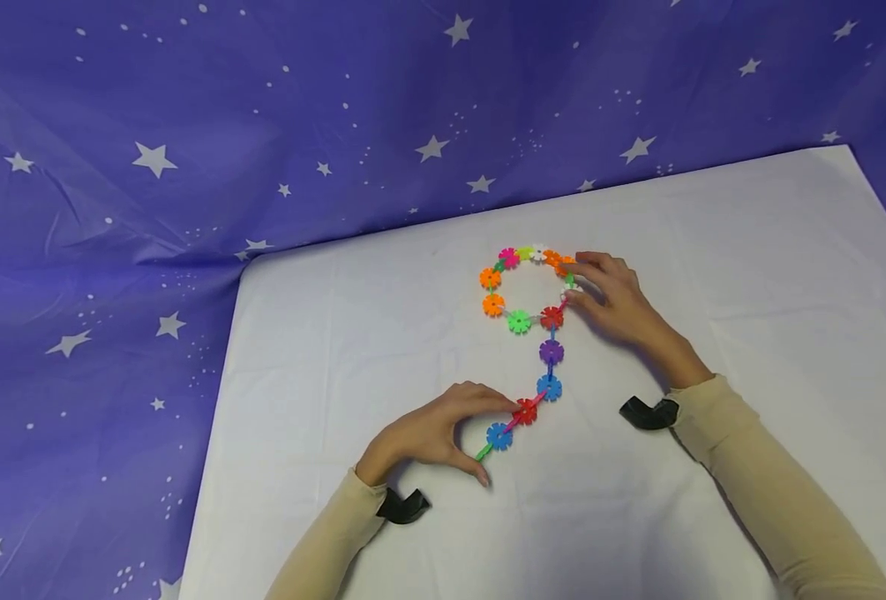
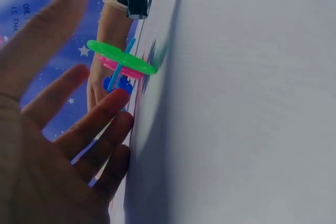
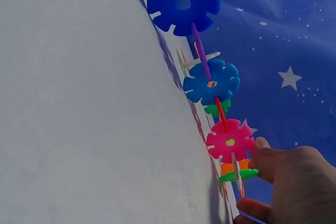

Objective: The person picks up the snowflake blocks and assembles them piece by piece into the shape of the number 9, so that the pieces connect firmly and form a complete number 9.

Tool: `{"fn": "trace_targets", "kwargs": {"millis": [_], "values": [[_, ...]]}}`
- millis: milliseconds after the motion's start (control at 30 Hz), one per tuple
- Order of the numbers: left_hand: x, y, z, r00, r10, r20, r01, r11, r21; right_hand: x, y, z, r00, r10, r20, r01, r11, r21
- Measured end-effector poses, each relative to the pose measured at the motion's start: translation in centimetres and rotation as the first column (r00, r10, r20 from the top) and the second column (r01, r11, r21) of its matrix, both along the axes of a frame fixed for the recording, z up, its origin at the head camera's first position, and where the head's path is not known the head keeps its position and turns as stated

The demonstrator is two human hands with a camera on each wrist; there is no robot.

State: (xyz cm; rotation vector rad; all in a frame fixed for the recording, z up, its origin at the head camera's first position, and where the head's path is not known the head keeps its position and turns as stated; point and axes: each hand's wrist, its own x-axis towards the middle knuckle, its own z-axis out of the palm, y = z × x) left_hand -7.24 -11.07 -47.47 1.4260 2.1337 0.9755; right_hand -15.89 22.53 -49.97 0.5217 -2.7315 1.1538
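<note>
One chain (image 1: 533, 333) of snowflake discs lies on the white sheet (image 1: 713, 275), near its middle: a ring at the far end and a straight tail running back toward the person. In the head view the ring shows about nine discs: three orange (image 1: 491, 278), one pink (image 1: 508, 257), one light green, one white (image 1: 538, 252), one green (image 1: 518, 321), one red (image 1: 552, 317), and one more partly hidden under fingers. The tail has four discs: purple (image 1: 551, 352), blue (image 1: 549, 387), red (image 1: 524, 412), blue (image 1: 498, 436), with a green stub at the near tip.

The left hand (image 1: 431, 433) rests at the tail's near end, fingers arched and fairly spread, fingertips touching the red disc and thumb down just beside the green stub; it touches, without a closed hold. The right hand (image 1: 615, 300) sits at the ring's right side, fingers curled narrowly, pinching the discs there.

Two hands, two beige sleeves (image 1: 773, 483), two black wrist mounts (image 1: 648, 413).

The sheet covers a flat table. Behind and to the left hangs a purple-blue cloth (image 1: 187, 125) printed with white stars and dots, wrinkled where it meets the sheet.
</note>
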Motion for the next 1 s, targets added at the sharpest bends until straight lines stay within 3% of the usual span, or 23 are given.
{"fn": "trace_targets", "kwargs": {"millis": [133, 367, 467, 667, 800, 1000], "values": [[0.2, 0.1, -0.2, 1.000, -0.001, -0.029, 0.001, 1.000, 0.002, -0.1, 0.0, -0.1, 1.000, 0.021, -0.020, -0.021, 1.000, -0.002], [0.5, 1.5, -0.4, 0.991, -0.005, -0.137, 0.008, 1.000, 0.023, -0.2, -0.1, -0.1, 0.998, 0.049, 0.026, -0.049, 0.999, 0.005], [0.7, 1.6, -0.2, 0.990, 0.009, -0.140, -0.007, 1.000, 0.012, -0.2, -0.1, -0.1, 0.998, 0.063, 0.019, -0.063, 0.998, 0.007], [1.4, 0.4, 0.6, 0.997, 0.075, -0.018, -0.076, 0.995, -0.061, -0.4, -0.2, 0.0, 0.998, 0.070, -0.002, -0.070, 0.997, 0.026], [1.6, 0.3, 0.5, 0.997, 0.049, 0.064, -0.048, 0.998, -0.027, -0.5, -0.1, 0.0, 0.998, 0.063, 0.001, -0.063, 0.998, 0.032], [1.8, 1.1, 0.5, 0.992, 0.012, 0.128, -0.012, 1.000, 0.002, -0.6, -0.1, -0.1, 0.998, 0.062, 0.020, -0.063, 0.998, 0.018]]}}
